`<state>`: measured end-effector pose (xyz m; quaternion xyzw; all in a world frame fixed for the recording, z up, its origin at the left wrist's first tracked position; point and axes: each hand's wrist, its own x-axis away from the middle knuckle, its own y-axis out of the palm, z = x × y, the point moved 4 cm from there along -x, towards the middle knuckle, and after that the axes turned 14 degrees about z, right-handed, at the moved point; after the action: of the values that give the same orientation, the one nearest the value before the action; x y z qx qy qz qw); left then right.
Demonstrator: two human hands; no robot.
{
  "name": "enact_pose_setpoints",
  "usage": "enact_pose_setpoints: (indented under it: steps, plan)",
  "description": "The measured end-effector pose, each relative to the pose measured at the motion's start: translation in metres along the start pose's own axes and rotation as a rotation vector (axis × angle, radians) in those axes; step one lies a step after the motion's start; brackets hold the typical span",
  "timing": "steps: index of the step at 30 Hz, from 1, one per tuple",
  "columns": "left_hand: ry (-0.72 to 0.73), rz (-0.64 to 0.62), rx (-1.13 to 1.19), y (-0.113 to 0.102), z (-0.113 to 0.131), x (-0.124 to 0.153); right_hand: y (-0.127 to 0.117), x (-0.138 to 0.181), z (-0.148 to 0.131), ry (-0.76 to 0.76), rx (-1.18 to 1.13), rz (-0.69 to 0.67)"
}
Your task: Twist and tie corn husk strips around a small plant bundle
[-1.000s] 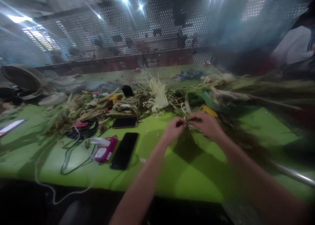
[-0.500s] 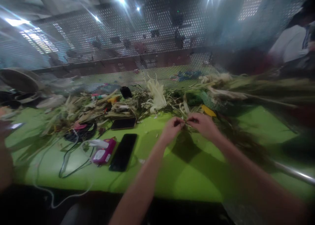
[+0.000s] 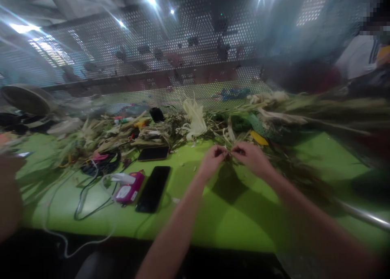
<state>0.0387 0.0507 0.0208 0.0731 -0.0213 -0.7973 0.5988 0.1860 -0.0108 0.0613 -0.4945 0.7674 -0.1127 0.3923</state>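
My left hand (image 3: 212, 160) and my right hand (image 3: 250, 157) are close together above the green table (image 3: 213, 226), fingertips almost meeting. Both are closed in a pinch. Whatever lies between the fingertips is too small and blurred to name. Just beyond the hands is a heap of dried, husk-like plant strips (image 3: 146, 138). A pale bunch of husk-like leaves (image 3: 195, 118) stands up from it. Close to my right hand lies a yellow piece (image 3: 258, 138). Beneath the hands, a dark shadow falls on the table.
Left of my forearms lie a black phone (image 3: 153, 188), a second phone (image 3: 153, 153) and a magenta-and-white power strip (image 3: 130, 187) with cables. Another person's arm (image 3: 10, 189) is at the left edge. A perforated screen (image 3: 183, 47) stands behind; a person in white (image 3: 359, 57) is at right.
My hands stay almost in place, with the fingertips shifting slightly. At the left edge, the other person's arm reaches a little further into view. The person at right has moved slightly.
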Motion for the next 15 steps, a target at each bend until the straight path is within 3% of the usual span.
enact_pose_setpoints:
  steps: [7, 11, 15]
  plan:
    - [-0.033, 0.066, -0.002, -0.005, -0.005, -0.005, -0.004, 0.004, -0.023, -0.186, 0.056, -0.034]
    - [0.019, 0.073, -0.062, -0.008, -0.005, -0.004, -0.002, 0.002, -0.016, -0.129, -0.042, -0.019]
    - [0.088, 0.062, -0.170, -0.006, 0.001, -0.001, 0.009, 0.002, 0.002, 0.031, -0.202, -0.016]
